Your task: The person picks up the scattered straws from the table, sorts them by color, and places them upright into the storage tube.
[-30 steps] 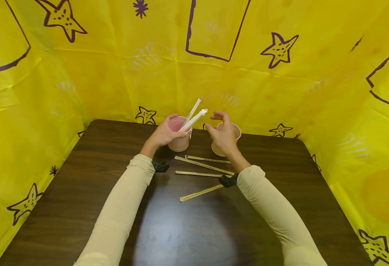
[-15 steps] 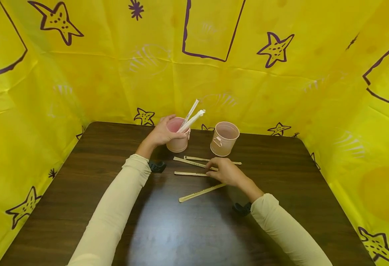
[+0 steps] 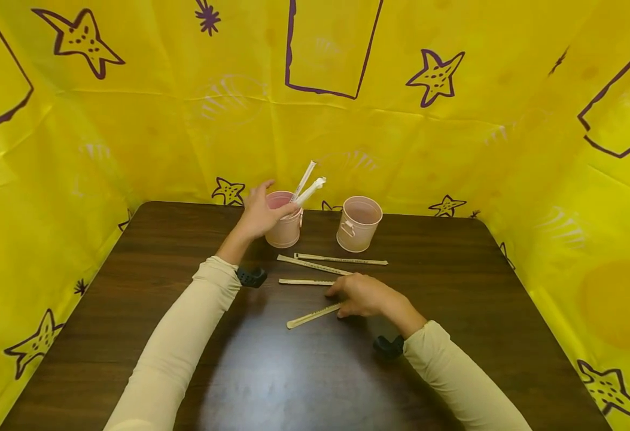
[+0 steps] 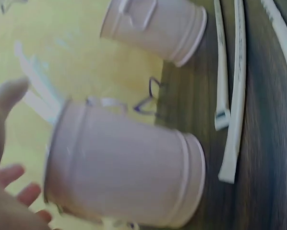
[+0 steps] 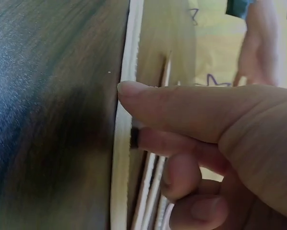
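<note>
My left hand [image 3: 254, 216] is at the rim of the left pink bucket [image 3: 284, 234], thumb over the near rim. In the left wrist view its fingers [image 4: 28, 194] are spread beside the bucket mouth and do not wrap around it. White paper-wrapped straws [image 3: 312, 190] lean out of this bucket. Low over the table, my right hand [image 3: 370, 297] reaches the right end of the nearest wrapped straw [image 3: 313, 316]. The right wrist view has the thumb [image 5: 143, 98] across that straw, the index fingertip just beyond its far edge with a small dark gap.
Three more wrapped straws [image 3: 341, 260] lie roughly side by side between the right hand and the buckets. A second pink bucket [image 3: 359, 234], with a small side handle, stands to the right of the first. Yellow patterned cloth [image 3: 185, 137] rises behind the dark wooden table [image 3: 185, 239].
My right hand has come from over the right bucket down and toward me to the nearest straw. My left hand has stayed at the left bucket, its fingers lifting and spreading away from it.
</note>
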Demonstrator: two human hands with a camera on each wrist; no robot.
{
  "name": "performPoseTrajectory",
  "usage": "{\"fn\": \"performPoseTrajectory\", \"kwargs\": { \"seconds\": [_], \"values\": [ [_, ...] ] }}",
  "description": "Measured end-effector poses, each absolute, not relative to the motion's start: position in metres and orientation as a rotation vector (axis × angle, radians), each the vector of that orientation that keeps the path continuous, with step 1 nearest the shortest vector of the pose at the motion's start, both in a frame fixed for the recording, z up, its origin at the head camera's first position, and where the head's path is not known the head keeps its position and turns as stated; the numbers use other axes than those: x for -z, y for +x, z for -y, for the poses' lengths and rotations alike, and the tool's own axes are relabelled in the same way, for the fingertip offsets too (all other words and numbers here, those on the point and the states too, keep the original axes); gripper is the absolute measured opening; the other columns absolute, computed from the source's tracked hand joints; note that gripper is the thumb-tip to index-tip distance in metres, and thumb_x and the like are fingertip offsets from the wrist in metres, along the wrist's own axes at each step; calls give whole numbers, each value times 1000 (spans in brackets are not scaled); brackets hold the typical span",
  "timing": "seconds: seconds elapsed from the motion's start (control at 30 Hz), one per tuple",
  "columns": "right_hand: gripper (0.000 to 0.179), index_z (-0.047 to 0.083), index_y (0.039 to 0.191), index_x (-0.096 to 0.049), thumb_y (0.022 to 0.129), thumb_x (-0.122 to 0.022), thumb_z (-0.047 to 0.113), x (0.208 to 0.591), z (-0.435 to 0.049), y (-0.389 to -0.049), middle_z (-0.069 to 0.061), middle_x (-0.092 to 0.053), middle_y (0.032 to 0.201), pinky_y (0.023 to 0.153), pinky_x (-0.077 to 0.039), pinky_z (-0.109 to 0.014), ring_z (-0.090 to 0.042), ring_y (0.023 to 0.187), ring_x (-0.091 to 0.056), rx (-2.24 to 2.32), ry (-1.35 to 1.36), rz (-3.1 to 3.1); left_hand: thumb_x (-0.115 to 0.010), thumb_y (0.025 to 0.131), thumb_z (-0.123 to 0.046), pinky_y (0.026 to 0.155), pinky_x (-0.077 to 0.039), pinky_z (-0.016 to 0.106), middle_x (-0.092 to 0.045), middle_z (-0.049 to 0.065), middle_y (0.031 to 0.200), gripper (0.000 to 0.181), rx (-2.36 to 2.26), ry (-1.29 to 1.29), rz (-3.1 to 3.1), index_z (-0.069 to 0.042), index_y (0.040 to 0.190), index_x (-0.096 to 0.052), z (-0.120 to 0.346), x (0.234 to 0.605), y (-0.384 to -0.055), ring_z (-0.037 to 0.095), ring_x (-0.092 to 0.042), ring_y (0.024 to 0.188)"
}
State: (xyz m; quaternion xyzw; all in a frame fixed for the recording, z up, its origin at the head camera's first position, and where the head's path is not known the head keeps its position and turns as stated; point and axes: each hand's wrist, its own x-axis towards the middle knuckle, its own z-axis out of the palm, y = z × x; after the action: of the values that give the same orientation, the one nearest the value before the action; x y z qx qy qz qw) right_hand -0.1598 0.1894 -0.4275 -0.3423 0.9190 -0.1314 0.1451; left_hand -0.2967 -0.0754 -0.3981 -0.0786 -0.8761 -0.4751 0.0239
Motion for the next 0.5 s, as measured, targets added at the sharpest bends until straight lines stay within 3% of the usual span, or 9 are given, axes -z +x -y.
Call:
{"fn": "performPoseTrajectory", "kwargs": {
  "seconds": [0.17, 0.33, 0.5],
  "values": [
    [50, 8, 126, -72, 80, -87, 18, 430, -185, -161, -9, -73, 121, 99, -54, -43, -27, 113, -68, 355, -1020, -2656, -78, 89, -36, 109, -34, 51, -47, 17, 143, 67, 1451, -278, 2370, -10, 144, -49, 51, 379, -278, 34, -33, 133],
    [51, 8, 125, -73, 78, -88, 22, 432, -180, -160, -9, -73, 120, 101, -54, -42, -27, 113, -68, 337, -993, -2700, -74, 93, -20, 97, -49, 46, -64, 13, 121, 36, 1438, -632, 2144, -4, 123, -63, 16, 361, -255, 30, -52, 116],
    [47, 8, 120, -75, 76, -89, 20, 436, -177, -154, -7, -74, 114, 97, -55, -40, -26, 109, -69, 311, -978, -2776, -72, 95, -18, 99, -54, 42, -68, 11, 116, 29, 1556, -931, 2246, -5, 120, -63, -20, 354, -249, 27, -64, 112]
  ]
}}
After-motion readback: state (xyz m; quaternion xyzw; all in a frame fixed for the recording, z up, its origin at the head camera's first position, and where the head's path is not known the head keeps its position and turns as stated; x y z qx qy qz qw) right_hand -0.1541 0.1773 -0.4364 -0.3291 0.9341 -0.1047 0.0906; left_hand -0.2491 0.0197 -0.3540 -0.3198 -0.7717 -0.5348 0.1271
